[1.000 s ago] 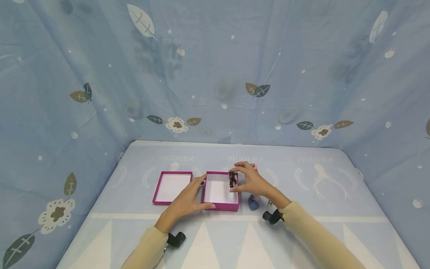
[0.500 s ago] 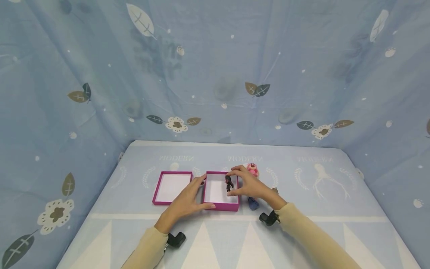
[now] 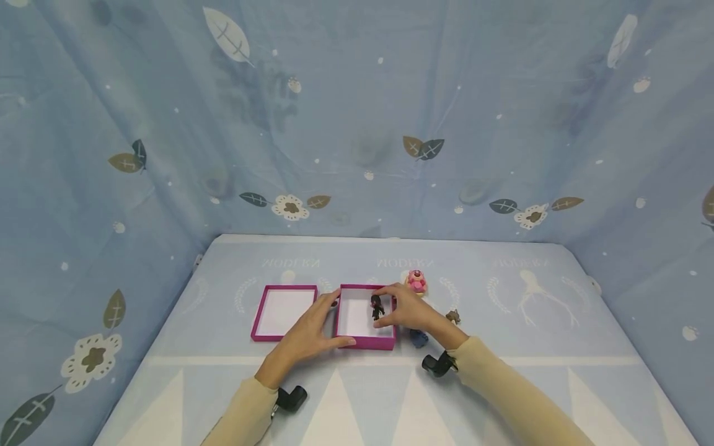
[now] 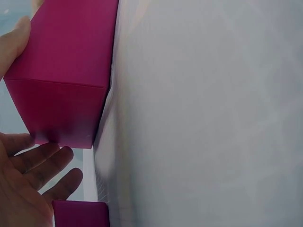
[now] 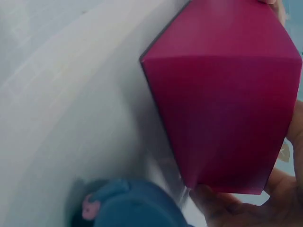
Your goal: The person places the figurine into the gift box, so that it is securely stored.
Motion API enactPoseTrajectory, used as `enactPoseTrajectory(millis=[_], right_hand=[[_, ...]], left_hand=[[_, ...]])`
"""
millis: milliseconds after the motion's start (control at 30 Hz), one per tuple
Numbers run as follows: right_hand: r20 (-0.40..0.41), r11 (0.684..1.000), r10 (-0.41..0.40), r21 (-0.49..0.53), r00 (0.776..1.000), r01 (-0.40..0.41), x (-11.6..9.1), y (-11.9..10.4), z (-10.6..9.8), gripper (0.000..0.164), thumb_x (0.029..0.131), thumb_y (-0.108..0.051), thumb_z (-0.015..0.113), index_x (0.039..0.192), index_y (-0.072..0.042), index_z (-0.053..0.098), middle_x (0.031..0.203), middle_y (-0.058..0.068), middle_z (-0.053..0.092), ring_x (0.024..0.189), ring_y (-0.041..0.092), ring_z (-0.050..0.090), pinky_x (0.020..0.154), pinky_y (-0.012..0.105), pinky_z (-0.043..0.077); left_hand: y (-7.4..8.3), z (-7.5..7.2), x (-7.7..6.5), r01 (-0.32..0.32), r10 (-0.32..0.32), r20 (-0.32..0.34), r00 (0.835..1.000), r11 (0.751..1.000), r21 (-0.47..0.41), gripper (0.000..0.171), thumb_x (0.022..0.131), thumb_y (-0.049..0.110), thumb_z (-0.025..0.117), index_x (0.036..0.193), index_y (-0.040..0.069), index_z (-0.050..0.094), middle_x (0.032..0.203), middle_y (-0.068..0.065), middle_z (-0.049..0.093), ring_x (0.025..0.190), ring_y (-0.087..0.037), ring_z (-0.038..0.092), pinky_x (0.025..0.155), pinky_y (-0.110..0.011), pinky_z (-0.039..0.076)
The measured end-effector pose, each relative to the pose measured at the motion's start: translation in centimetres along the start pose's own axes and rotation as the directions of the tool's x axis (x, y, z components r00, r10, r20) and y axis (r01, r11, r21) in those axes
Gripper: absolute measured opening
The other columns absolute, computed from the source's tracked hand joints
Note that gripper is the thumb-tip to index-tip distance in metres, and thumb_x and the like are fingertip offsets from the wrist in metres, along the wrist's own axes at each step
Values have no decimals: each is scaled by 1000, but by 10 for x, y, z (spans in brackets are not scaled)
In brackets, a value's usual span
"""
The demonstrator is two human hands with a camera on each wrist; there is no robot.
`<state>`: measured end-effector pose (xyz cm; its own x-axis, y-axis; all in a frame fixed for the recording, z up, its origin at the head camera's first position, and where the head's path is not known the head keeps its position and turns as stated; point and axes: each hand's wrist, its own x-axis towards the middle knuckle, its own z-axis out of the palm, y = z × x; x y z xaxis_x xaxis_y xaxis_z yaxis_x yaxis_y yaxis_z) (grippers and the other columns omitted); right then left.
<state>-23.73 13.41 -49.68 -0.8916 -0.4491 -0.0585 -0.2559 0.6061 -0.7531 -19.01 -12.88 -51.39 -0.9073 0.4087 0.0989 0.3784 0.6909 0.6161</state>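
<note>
A magenta box (image 3: 365, 342) with a white inside stands in front of me. My left hand (image 3: 307, 334) holds it at its left side, thumb along the front wall and fingers by the left wall. In the left wrist view, fingertips (image 4: 49, 147) meet the box's magenta side. Over the box's right part, my right hand (image 3: 407, 310) holds a small dark figurine (image 3: 377, 308) upright between thumb and fingers. The right wrist view shows the right hand (image 5: 284, 198) around the box's outer wall (image 5: 227, 118); the figurine is hidden there.
A matching shallow magenta lid (image 3: 283, 338), white inside, lies left of the box. To the right are a pink toy figure (image 3: 416, 282), a small brown figure (image 3: 452, 316) and a blue toy (image 3: 418, 338), partly under the right arm. Patterned blue cloth (image 3: 357, 124) walls the table's back.
My right hand has moved left and slightly nearer with the figurine, from the box's right rim to over its inside. The pink and brown figures came into view. The left hand kept its place.
</note>
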Motion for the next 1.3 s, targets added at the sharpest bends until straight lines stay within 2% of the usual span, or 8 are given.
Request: enactPoseTrajectory(millis=[500,900,1300], right_hand=[[-25,997,17,70,1000,-16,-1,1,6,72,66,-27,92,130,-12,63,139,12,55,134,34,45,111,56,37],[-31,997,72,5,997,-72,0,-3,6,73,62,-27,94,128,-15,65,137,13,56,131,33,48,108,54,40],[-17,999,47,15,999,-47,0,-5,5,72,62,-19,94,127,-11,64,136,14,57,130,34,49,109,53,40]], left_hand=[[2,1,0,-3,3,-18,1000,1000,2,110,72,68,73,156,17,24,153,-6,40,138,-27,44,111,-53,39],[2,1,1,33,-33,5,999,999,-1,110,72,70,72,157,20,22,156,-7,37,140,-29,41,112,-55,37],[1,1,1,22,-22,4,1000,1000,0,111,72,70,72,157,19,22,156,-8,35,143,-31,37,113,-57,35]])
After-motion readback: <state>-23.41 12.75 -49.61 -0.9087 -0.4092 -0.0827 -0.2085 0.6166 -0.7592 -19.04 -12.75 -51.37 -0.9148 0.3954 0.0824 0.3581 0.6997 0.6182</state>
